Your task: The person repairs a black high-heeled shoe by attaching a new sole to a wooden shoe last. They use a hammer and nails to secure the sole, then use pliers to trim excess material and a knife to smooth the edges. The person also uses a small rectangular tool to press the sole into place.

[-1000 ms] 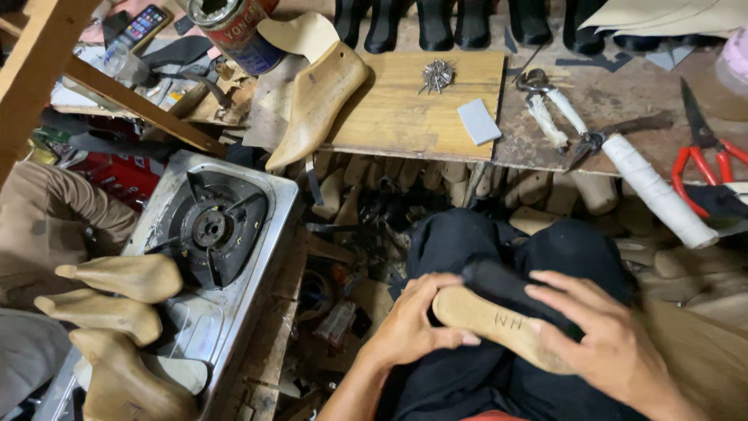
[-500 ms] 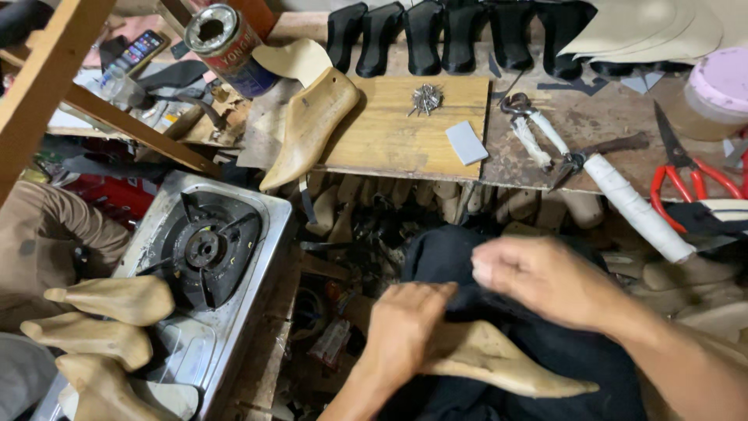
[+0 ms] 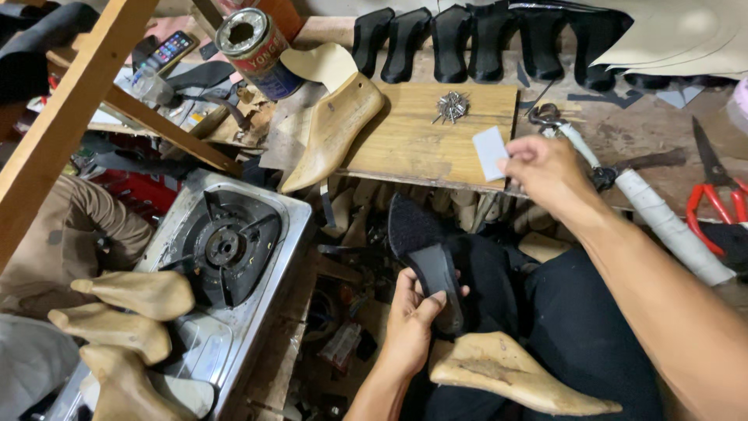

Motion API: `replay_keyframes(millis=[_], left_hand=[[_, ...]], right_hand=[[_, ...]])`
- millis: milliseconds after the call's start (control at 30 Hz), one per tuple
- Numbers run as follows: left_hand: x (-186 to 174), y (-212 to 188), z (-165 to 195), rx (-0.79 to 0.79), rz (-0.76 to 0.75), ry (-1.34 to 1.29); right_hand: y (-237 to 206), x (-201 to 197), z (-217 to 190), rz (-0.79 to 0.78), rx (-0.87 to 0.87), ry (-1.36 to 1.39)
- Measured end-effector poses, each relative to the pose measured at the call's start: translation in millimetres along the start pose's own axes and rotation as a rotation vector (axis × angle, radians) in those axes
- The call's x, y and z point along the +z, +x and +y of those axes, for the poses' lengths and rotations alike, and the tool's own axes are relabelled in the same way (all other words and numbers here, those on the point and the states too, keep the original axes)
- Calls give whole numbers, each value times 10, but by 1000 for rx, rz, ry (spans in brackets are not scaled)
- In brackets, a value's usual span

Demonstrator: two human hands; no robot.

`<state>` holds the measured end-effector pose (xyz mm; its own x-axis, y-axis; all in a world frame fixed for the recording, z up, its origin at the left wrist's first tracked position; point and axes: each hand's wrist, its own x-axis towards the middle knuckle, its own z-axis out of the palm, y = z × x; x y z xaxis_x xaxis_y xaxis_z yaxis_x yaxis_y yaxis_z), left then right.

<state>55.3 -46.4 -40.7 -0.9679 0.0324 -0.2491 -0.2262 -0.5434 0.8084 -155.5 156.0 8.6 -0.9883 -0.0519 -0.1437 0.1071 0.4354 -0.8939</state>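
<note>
Lap and knees fill the near edge, clad in black, with a pale wooden shoe last (image 3: 518, 374) lying across the lap. Just above it the left hand (image 3: 411, 327) grips a black shoe sole piece with a raised heel (image 3: 428, 257), fingers (image 3: 436, 300) wrapped round its narrow waist. It looks light and fairly stiff, rubbery rather than fragile, and the waist seems the surest place to hold; its underside is hidden. Beyond, the right hand (image 3: 545, 168) reaches to the wooden worktop (image 3: 413, 144), fingers pinched close at the edge of a small white card (image 3: 491, 152); whether they actually grip it cannot be told. Near the card lies a cluster of small metal nails (image 3: 450, 107). Farther back stands a row of black heel pieces (image 3: 483, 39), partly cut off at the top.
</note>
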Motion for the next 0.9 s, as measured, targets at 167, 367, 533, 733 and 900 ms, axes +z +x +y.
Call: replay_keyframes(millis=[167,367,533,733,900], left_hand=[[138,92,-43,43,-56,-15],[395,28,-82,14,-96,53],[496,-37,-57,52,-146,99],[529,-100,-42,30,-130,197],[514,-121,-49,-4,-134,242]], right_hand=[[-828,107,246,-164,-68,306],[-1380,327,453,-82,-102,338],[-1497,253,428,-11,-114,232],[-1603,250,481,19,-105,371],[-1654,224,470,43,-115,367]])
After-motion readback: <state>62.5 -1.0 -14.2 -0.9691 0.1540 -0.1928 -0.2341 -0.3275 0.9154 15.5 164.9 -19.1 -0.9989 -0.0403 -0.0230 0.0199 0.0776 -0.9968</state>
